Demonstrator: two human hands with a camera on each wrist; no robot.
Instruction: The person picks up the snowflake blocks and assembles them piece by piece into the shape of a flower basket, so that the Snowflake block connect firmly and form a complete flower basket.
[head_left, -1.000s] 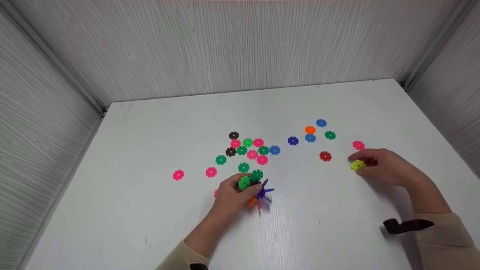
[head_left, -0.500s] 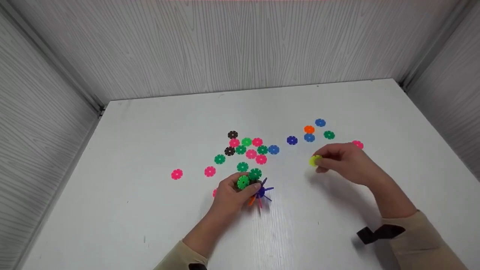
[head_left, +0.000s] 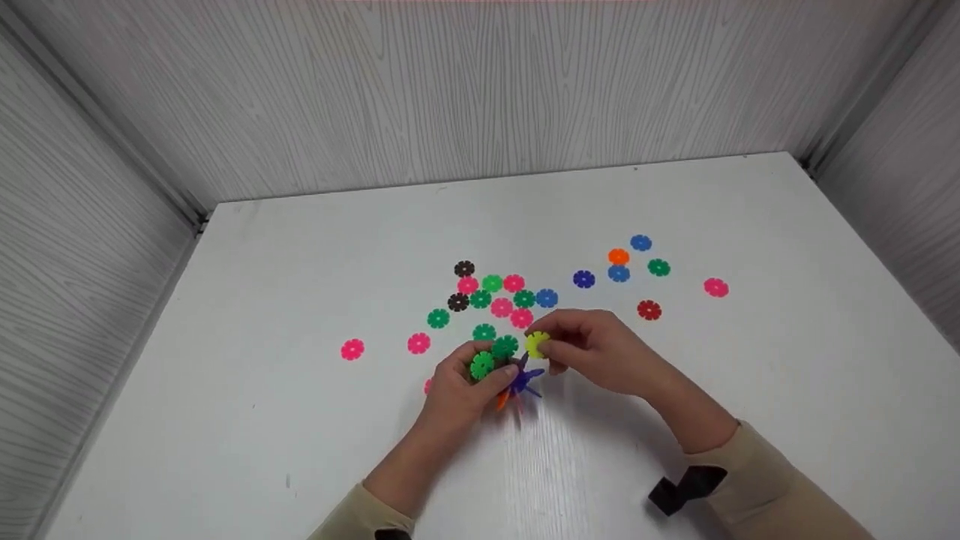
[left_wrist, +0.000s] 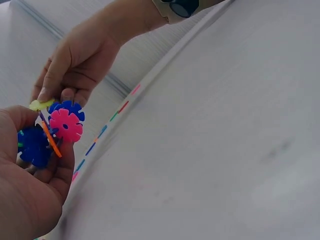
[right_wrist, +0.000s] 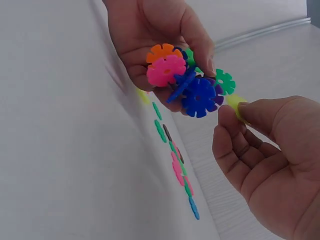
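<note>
My left hand (head_left: 463,388) grips a cluster of interlocked notched plastic discs (head_left: 517,381) just over the table. Blue, purple, pink, orange and green discs stick out of it at various angles; part of the cluster is hidden behind the fingers. Between thumb and fingers, my right hand (head_left: 600,351) pinches a yellow notched disc (head_left: 536,345) close to the cluster's upper right side. In the right wrist view the yellow disc (right_wrist: 235,107) is beside a green disc (right_wrist: 225,81) of the cluster; whether they touch I cannot tell. A pink disc (left_wrist: 66,125) faces the left wrist camera.
Loose discs lie flat on the white table (head_left: 225,450). Pink, green and black ones, such as a black disc (head_left: 464,268), group beyond the left hand. Farther right are a red disc (head_left: 649,310), an orange disc (head_left: 619,256) and a pink disc (head_left: 716,287). Panelled walls (head_left: 480,90) enclose the table.
My right hand has carried the yellow disc leftward from the table's right side to the cluster. The left hand has stayed nearly in place with the cluster.
</note>
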